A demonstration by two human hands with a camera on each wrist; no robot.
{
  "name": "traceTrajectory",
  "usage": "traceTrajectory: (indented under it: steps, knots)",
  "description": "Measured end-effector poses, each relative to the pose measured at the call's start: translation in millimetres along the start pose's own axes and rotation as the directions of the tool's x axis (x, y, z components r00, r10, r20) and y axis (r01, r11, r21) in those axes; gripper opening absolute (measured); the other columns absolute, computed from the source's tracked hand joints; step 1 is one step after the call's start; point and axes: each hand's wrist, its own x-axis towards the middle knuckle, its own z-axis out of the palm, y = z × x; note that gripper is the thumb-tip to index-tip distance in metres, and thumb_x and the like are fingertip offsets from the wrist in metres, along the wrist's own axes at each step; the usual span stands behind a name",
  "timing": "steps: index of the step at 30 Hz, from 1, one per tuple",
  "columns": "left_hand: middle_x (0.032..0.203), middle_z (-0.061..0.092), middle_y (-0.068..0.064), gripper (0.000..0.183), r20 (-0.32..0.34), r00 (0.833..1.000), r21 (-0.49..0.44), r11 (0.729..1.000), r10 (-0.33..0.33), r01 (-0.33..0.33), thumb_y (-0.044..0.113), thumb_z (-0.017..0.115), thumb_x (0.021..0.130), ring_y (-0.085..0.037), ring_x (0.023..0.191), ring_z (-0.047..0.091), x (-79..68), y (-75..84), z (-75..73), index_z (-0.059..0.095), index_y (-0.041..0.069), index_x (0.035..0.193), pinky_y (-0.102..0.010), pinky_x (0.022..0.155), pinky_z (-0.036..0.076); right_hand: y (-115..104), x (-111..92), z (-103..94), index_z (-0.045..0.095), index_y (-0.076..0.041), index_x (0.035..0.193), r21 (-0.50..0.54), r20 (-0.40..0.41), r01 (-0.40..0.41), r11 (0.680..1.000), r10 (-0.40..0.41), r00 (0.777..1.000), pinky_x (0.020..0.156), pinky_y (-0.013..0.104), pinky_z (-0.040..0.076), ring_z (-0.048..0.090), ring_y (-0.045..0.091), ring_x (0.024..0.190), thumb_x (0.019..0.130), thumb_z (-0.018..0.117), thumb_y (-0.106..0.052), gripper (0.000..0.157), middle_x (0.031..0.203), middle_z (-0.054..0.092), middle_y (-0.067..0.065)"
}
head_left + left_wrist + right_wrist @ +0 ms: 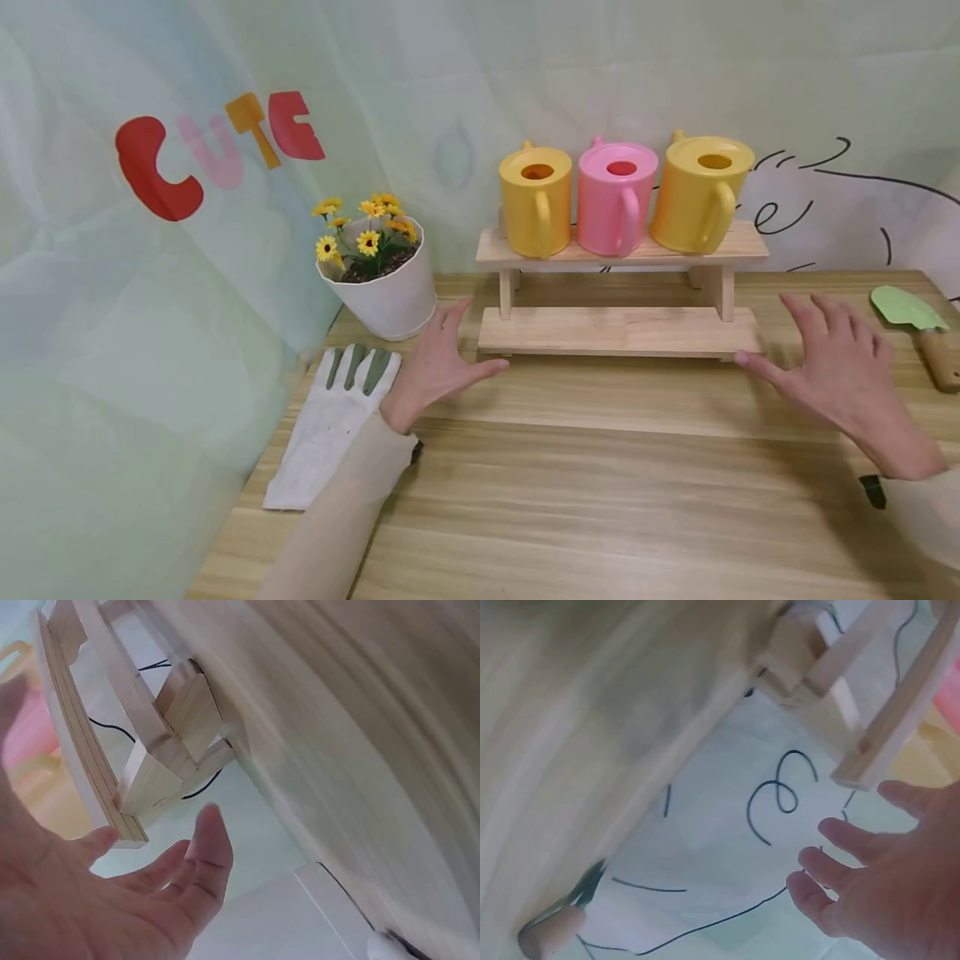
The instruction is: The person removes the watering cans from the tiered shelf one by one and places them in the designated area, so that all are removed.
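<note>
Flanking shelf (607,327): both hands (433,360) (842,371), outspread

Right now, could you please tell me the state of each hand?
Left hand: open, holding nothing, by the left end of the rack.
Right hand: open, holding nothing, by the rack's right end.

From here I see 2 long cream sleeves (337,500), a small black piece (873,492) showing beside each cuff (396,435).
</note>
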Motion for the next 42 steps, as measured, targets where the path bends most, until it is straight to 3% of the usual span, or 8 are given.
traceTrajectory:
  steps: [5,11,14,19,24,30,37,42]
  knots:
    - [0.169,0.041,-0.021,0.119,0.042,0.997,-0.086,0.994,-0.065,0.068,0.056,0.092,0.081,-0.043,0.153,0.047,4.1,4.3,-0.9,0.027,0.017,0.173,-0.063,0.123,0.047,-15.4,-0.8,-8.3,0.028,0.001,0.169,0.112,-0.021,-0.014,0.994,0.016,1.000,0.111,0.085,0.024,0.026,0.069,0.145,0.099,0.071,-0.064,0.104,0.163,0.031,0.044]
    - [0.155,0.054,-0.023,0.120,0.076,0.986,-0.166,0.973,-0.149,0.160,0.050,0.096,0.079,-0.042,0.141,0.056,14.5,7.8,1.1,0.028,0.017,0.172,-0.058,0.114,0.054,-43.0,0.4,-20.3,0.038,0.006,0.162,0.325,-0.089,-0.022,0.946,0.054,0.995,0.105,0.075,0.041,0.042,0.059,0.138,0.103,0.074,-0.048,0.088,0.151,0.047,0.041]
    - [0.151,0.058,-0.023,0.118,0.111,0.976,-0.230,0.951,-0.187,0.208,0.048,0.095,0.081,-0.040,0.135,0.061,20.4,7.0,2.9,0.028,0.015,0.172,-0.056,0.111,0.055,-56.0,2.6,-26.0,0.045,0.006,0.157,0.377,-0.158,-0.006,0.926,0.071,0.985,0.103,0.046,0.048,0.051,0.051,0.132,0.103,0.074,-0.043,0.078,0.146,0.054,0.035]
    - [0.148,0.062,-0.021,0.117,0.188,0.948,-0.314,0.899,-0.258,0.307,0.050,0.094,0.084,-0.032,0.103,0.076,28.1,4.4,4.8,0.026,0.016,0.172,-0.051,0.108,0.057,-73.8,10.3,-34.1,0.051,0.001,0.154,0.454,-0.226,0.002,0.891,0.113,0.968,0.089,0.007,0.035,0.056,0.017,0.119,0.104,0.073,-0.040,0.068,0.143,0.061,0.024]
    - [0.140,0.063,-0.021,0.114,0.252,0.928,-0.354,0.867,-0.273,0.351,0.049,0.092,0.087,-0.021,0.077,0.076,35.1,2.0,7.0,0.024,0.016,0.172,-0.041,0.093,0.060,-86.4,25.7,-39.2,0.054,-0.003,0.151,0.506,-0.245,-0.015,0.863,0.160,0.956,0.088,0.005,0.039,0.047,-0.010,0.103,0.105,0.071,-0.041,0.062,0.130,0.064,0.008]
    - [0.128,0.065,-0.023,0.108,0.311,0.922,-0.470,0.806,-0.231,0.360,0.037,0.091,0.091,-0.015,0.071,0.074,42.3,-0.2,11.1,0.022,0.012,0.171,-0.030,0.071,0.065,-93.4,47.8,-42.8,0.053,-0.007,0.150,0.578,-0.201,-0.077,0.813,0.233,0.951,0.091,0.010,0.044,0.051,-0.007,0.102,0.104,0.068,-0.051,0.066,0.115,0.055,-0.016]
    - [0.098,0.069,-0.012,0.105,0.331,0.925,-0.565,0.745,-0.188,0.354,0.024,0.090,0.092,-0.010,0.058,0.067,49.9,2.1,15.8,0.022,0.007,0.170,-0.025,0.061,0.062,-97.7,68.8,-43.0,0.052,-0.009,0.151,0.613,-0.198,-0.095,0.784,0.269,0.943,0.091,0.014,0.046,0.052,-0.004,0.101,0.103,0.070,-0.051,0.067,0.111,0.053,-0.020]
    - [0.095,0.067,-0.011,0.106,0.328,0.927,-0.582,0.735,-0.179,0.348,0.017,0.091,0.091,-0.010,0.057,0.063,54.6,3.0,20.0,0.023,0.007,0.171,-0.022,0.058,0.058,-101.5,81.4,-44.0,0.052,-0.010,0.152,0.605,-0.182,-0.116,0.788,0.279,0.943,0.091,0.017,0.045,0.051,-0.002,0.102,0.103,0.068,-0.055,0.069,0.112,0.053,-0.019]
